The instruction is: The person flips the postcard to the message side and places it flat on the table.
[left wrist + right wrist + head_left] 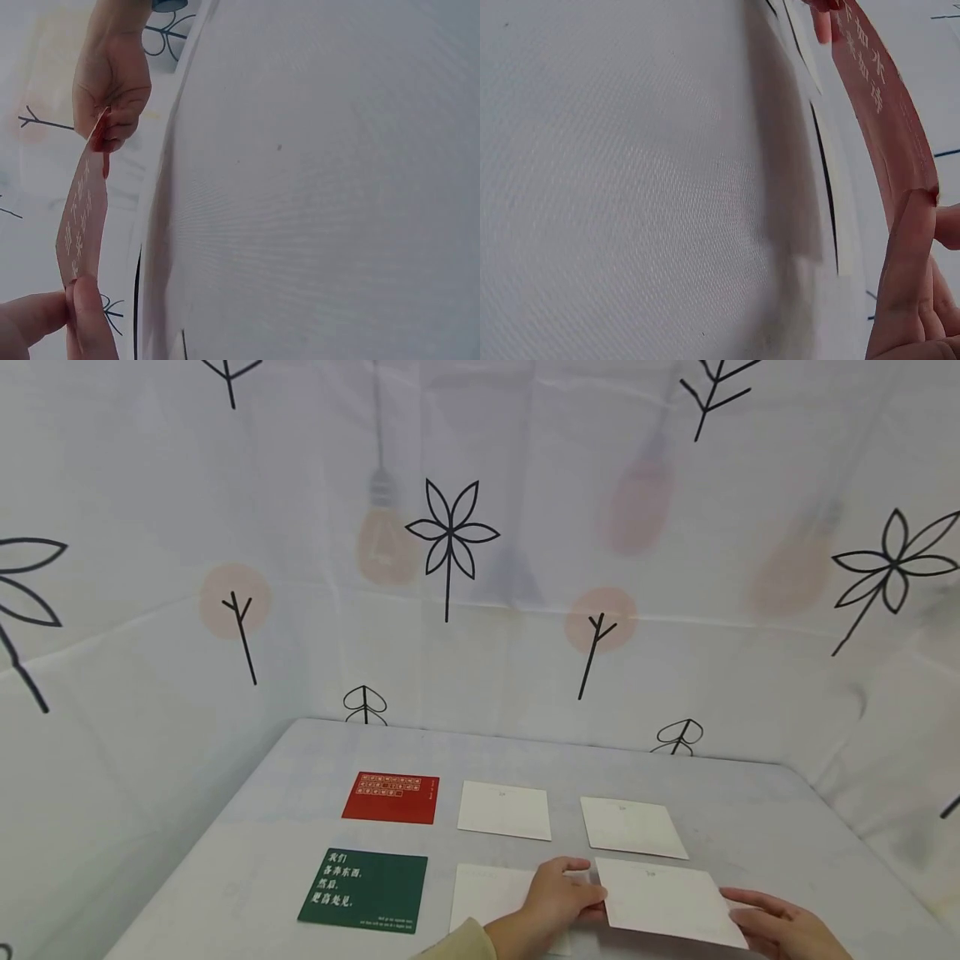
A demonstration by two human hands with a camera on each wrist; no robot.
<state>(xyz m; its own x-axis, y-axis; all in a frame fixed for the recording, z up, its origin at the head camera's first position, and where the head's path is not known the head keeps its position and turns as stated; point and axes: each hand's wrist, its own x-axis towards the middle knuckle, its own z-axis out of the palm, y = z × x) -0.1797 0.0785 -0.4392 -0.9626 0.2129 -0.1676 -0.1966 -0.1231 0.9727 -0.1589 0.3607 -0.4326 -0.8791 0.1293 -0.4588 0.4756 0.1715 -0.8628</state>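
Both hands hold one postcard [671,902] just above the table, its white back facing up. Its underside is reddish with white characters, as both wrist views show. My left hand [555,897] pinches the card's left edge between thumb and fingers. At the opposite edge, my right hand [783,927] pinches it the same way; the right wrist view shows these fingers [911,262] on the red face. A white card [487,893] lies on the table, partly hidden under my left hand and forearm.
On the white-covered table [247,852] lie a red card [392,802] with a green card [365,891] nearer me. Two cards with white sides up, one at back centre [504,810] and another further right [633,827], lie behind my hands. Printed white cloth [510,668] hangs behind the table.
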